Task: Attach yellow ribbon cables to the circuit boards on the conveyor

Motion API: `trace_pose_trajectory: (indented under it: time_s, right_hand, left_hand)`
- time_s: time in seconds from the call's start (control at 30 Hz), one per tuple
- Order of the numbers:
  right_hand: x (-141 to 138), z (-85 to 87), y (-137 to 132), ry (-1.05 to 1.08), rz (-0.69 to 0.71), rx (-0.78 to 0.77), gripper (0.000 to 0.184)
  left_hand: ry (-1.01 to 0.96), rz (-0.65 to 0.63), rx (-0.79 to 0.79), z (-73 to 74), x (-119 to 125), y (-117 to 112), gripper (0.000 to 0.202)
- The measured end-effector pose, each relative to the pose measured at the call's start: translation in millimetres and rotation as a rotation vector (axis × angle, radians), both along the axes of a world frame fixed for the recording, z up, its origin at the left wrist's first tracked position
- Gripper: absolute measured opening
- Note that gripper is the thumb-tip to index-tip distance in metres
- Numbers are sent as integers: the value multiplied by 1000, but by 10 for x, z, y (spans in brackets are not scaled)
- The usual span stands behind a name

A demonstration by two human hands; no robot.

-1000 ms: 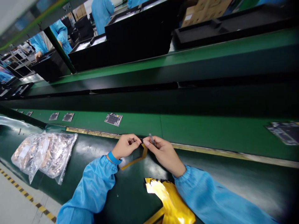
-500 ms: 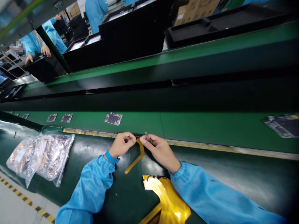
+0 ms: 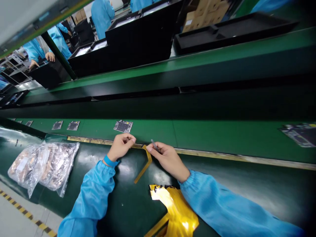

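Left hand (image 3: 120, 146): fingers curled, tips pinched together at the far edge of the table (image 3: 123, 204), just left of the strip; whether anything lies between them cannot be told. Right hand (image 3: 168, 159): pinching a thin grey tool (image 3: 155, 145), forefinger tip pressed on the far end of the strip. Strip (image 3: 145, 165): yellow, L-shaped, flat on the table between the two hands, its long leg running near-left. Stack (image 3: 177, 210) of gold strips: on the table, near, partly under the right sleeve. Two clear bags (image 3: 44, 166): on the table, left, well apart from the hands, touching each other, each filled with coppery parts too small to tell. Belt (image 3: 209, 135): green, just beyond the table; one circuit board (image 3: 122, 126) lies just beyond the left hand, more boards (image 3: 65, 125) far left, another board (image 3: 298, 133) right. Black trays (image 3: 138, 33): on the shelf above the belt, the left ones holding pale sheets. Cardboard boxes (image 3: 197, 14): behind the trays. Co-workers (image 3: 102, 14) in blue coats: far left.
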State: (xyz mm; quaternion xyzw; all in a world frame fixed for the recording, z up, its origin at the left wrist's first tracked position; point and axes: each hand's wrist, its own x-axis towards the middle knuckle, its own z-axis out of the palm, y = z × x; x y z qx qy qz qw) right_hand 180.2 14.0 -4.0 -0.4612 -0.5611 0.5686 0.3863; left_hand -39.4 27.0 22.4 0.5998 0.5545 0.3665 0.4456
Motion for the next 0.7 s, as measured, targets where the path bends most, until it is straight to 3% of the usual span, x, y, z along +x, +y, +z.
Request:
trace_pose_trajectory:
  time_s: [0.13,0.27,0.47,0.7]
  right_hand:
    - [27,26,159,-40,31,26,61]
    - [19,-13,452,-142,40,126,54]
    - [-3,-84,809,-308,34,231,35]
    - [5,-72,956,-410,17,239,29]
  left_hand:
    - [564,61,111,159,-139,305,11]
    - [956,-35,70,213,-43,558,11]
    - [1054,-108,0,222,124,742,9]
    - [1080,-132,-46,292,237,830,15]
